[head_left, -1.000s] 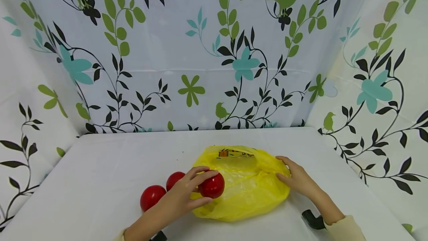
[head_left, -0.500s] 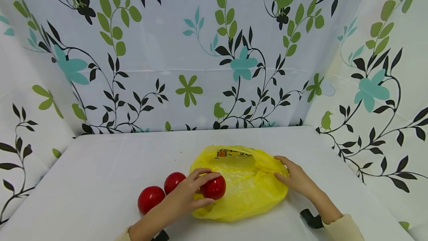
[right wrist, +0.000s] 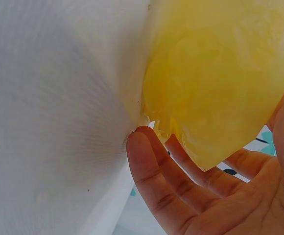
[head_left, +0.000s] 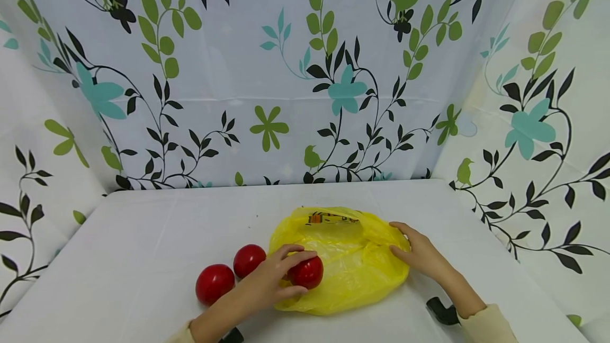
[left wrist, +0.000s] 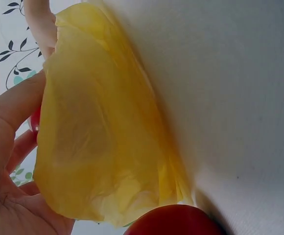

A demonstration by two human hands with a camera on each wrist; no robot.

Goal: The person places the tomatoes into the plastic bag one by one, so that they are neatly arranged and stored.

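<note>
Out in front, my left hand (head_left: pixel 267 282) holds a shiny red ball (head_left: pixel 310 274) between thumb and fingers, over the left part of a crumpled yellow plastic bag (head_left: pixel 355 279). In the left wrist view the bag hides most of that ball; only a red sliver (left wrist: pixel 35 119) shows. At the bag's right edge my right hand (head_left: pixel 423 252) grips the plastic, fingers on the far side and thumb on the near side. The right wrist view shows its fingers (right wrist: pixel 174 193) curved round the bag's end. Two more red balls, one nearer (head_left: pixel 215 284) and one farther (head_left: pixel 249 260), lie left of the bag.
A white table (head_left: pixel 157 242) carries everything. Patterned curtain (head_left: pixel 214 68) with leaves and birds stands behind it and along both sides. Black wrist-camera parts show at the right wrist (head_left: pixel 443 311) and the left wrist (head_left: pixel 232 335).
My left hand has moved slightly rightward and lowered the red ball a little over the bag. The right hand keeps its place at the bag's edge; the view has shifted slightly.
</note>
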